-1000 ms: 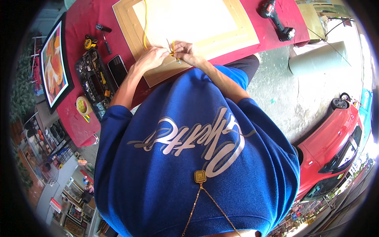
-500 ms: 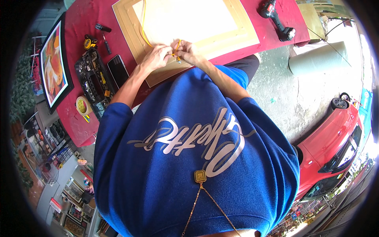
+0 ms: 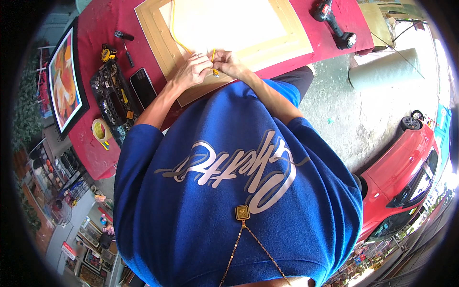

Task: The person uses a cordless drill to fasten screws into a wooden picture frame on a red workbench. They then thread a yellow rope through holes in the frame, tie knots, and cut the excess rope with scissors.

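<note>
A yellow cord (image 3: 174, 33) runs down over a wooden frame (image 3: 160, 45) with a pale, bright panel inside it. Near the frame's close edge, my left hand (image 3: 193, 70) pinches the cord with bent fingers. My right hand (image 3: 228, 64) grips it just beside, the two hands almost touching. A short end of the cord sticks up between them. Below the fingers the cord bunches around a small metal fitting (image 3: 215, 73), too small to make out fully.
A black tray of small hardware (image 3: 114, 98), a phone (image 3: 143, 86), a tape measure (image 3: 108, 52), a screwdriver (image 3: 128, 53) and a tape roll (image 3: 100, 129) lie left on the red cloth. A framed picture (image 3: 67, 79) stands beyond them. A cordless drill (image 3: 333, 26) rests at right.
My fingers have closed in tighter around the cord. The loop that stood up near my right hand now looks like a shorter, straighter end.
</note>
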Demonstrator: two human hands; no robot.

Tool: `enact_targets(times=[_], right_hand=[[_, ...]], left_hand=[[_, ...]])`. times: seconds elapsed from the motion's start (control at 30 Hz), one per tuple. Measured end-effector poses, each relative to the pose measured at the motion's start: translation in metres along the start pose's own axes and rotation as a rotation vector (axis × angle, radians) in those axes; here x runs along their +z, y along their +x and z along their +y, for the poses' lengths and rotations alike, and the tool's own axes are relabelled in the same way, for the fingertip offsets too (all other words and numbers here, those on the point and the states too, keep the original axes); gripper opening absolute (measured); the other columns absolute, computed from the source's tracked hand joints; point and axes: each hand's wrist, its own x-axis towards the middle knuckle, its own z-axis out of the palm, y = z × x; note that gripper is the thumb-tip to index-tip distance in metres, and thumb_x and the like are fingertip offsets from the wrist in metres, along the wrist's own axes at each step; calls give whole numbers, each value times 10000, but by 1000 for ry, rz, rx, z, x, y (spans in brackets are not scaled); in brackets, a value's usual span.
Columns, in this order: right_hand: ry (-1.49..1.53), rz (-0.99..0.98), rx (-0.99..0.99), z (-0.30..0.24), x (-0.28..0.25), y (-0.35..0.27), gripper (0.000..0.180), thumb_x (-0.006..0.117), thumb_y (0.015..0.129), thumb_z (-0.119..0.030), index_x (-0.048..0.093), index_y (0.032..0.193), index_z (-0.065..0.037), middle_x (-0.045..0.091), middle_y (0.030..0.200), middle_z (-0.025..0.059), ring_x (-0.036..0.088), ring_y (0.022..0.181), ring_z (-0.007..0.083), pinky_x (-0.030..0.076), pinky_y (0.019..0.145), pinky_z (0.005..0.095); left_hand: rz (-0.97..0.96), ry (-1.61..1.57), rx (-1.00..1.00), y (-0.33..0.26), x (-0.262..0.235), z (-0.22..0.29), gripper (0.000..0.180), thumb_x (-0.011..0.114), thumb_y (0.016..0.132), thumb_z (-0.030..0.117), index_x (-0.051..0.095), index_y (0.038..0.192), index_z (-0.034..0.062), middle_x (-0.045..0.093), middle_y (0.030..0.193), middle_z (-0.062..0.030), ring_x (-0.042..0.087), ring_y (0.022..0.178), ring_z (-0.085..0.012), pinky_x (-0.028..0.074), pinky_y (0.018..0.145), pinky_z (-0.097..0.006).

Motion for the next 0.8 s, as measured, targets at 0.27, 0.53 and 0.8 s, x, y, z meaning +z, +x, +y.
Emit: enact_targets(times=[0.27, 0.53, 0.8], right_hand=[[137, 169, -45, 4, 4, 2, 146, 688, 817, -41, 670, 957, -4, 685, 856, 56, 614, 754, 89, 502, 661, 206], [-75, 176, -21, 1, 9, -3, 79, 647, 853, -89, 653, 875, -13, 633, 735, 18, 564, 668, 70, 474, 585, 220], [-195, 119, -122, 21, -3, 4, 89, 649, 810, -91, 608, 757, -34, 595, 689, 19, 540, 629, 78, 466, 569, 247]], left_hand=[[173, -73, -266, -12, 10, 11, 102, 672, 713, 29, 604, 790, 37, 587, 666, -81, 566, 613, -256, 440, 657, -348], [282, -99, -454, -15, 20, 22, 94, 694, 725, 63, 632, 786, 28, 621, 657, -69, 563, 545, -202, 453, 575, -323], [323, -78, -466, -19, 25, 18, 122, 713, 741, 67, 636, 822, 17, 646, 755, -100, 626, 653, -209, 504, 590, -309]])
